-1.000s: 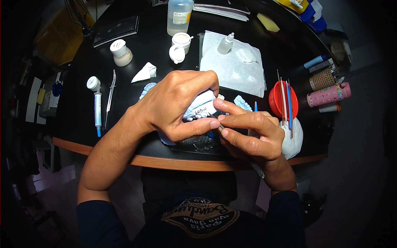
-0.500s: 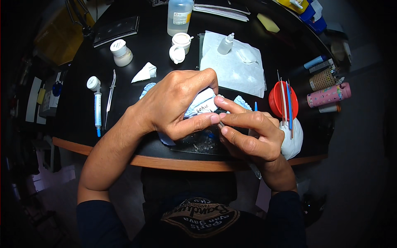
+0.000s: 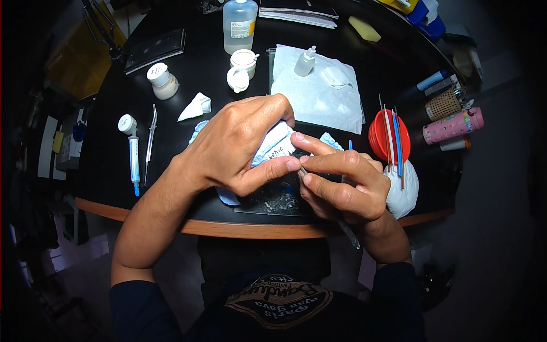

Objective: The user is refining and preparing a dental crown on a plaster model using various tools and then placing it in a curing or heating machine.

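My left hand [image 3: 236, 142] is closed around a pale blue plaster dental model [image 3: 276, 147] with handwriting on its side, its back turned up. In my right hand [image 3: 348, 182], a slim pen-like carving tool [image 3: 348, 235] is pinched between thumb and fingers. The tool's dark tip lies against or very close to the model's edge, beside my left thumb. The clear handle end sticks out below my right hand. More pale blue plaster pieces show next to my hands: one toothed piece [image 3: 330, 141] behind my right fingers, another [image 3: 228, 196] under my left wrist.
Shavings lie on a dark slab [image 3: 279, 202] below the model. To the right are a red round holder [image 3: 380, 137] with several thin tools and a white bundle [image 3: 402, 191]. Syringe [image 3: 134, 162], tweezers [image 3: 151, 137], jars [image 3: 163, 82], bottle [image 3: 239, 28] and white sheet [image 3: 342, 108] surround my hands.
The whole view has shifted slightly. The carving tool has tilted a little, so its tip and handle end show more. Both hands keep their hold.
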Tool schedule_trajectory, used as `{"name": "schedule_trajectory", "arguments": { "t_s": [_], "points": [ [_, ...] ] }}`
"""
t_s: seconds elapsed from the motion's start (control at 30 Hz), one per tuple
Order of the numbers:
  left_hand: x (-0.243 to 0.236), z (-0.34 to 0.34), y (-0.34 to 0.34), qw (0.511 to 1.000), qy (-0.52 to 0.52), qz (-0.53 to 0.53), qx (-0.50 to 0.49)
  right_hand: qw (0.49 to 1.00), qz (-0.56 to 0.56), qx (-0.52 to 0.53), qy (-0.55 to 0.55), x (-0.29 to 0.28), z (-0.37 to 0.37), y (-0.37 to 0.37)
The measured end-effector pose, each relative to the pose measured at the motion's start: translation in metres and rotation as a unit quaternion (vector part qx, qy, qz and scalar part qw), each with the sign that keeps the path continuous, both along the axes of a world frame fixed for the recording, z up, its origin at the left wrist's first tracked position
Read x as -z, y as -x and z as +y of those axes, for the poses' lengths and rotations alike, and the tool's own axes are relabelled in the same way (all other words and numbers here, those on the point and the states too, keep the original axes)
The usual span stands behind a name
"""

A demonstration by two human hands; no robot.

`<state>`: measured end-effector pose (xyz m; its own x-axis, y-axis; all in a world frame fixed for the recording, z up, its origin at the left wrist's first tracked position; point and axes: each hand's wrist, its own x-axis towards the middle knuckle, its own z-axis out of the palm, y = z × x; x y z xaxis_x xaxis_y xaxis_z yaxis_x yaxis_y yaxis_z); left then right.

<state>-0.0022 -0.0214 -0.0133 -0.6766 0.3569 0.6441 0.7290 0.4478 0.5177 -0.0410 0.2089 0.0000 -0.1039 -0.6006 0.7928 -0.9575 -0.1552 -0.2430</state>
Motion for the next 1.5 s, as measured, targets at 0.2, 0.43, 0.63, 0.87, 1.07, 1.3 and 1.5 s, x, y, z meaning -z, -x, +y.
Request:
{"name": "schedule_trajectory", "arguments": {
  "t_s": [0.2,0.43,0.63,0.87,1.07,1.3,1.5],
  "points": [
    [0.0052,-0.0008,0.0048,0.998,0.017,0.059,-0.004,0.996,-0.082,0.0,0.028,-0.0017,-0.0027,-0.0036],
    [0.0057,-0.0034,0.0068,0.998,0.031,0.062,0.004,0.996,-0.085,-0.004,0.034,0.0001,-0.0037,-0.0012],
    [0.0061,-0.0018,0.005,0.999,0.022,0.049,0.005,0.996,-0.089,-0.004,0.028,0.0001,-0.0019,-0.0021],
    [0.0053,-0.0016,0.0051,0.998,0.009,0.061,0.015,0.996,-0.084,-0.021,0.013,-0.0045,0.0021,-0.0022],
    [0.0046,0.0009,0.0038,0.998,-0.004,0.054,0.01,0.996,-0.083,-0.041,0.004,-0.0041,0.0035,-0.0016],
    [0.0005,-0.0003,0.0029,0.998,-0.013,0.06,0.017,0.992,-0.109,-0.062,0.023,-0.0002,0.0022,-0.0015],
    [0.0001,0.0001,0.0024,0.998,-0.036,0.042,0.036,0.992,-0.11,-0.062,0.024,-0.0003,0.0009,-0.0022]
  ]
}}
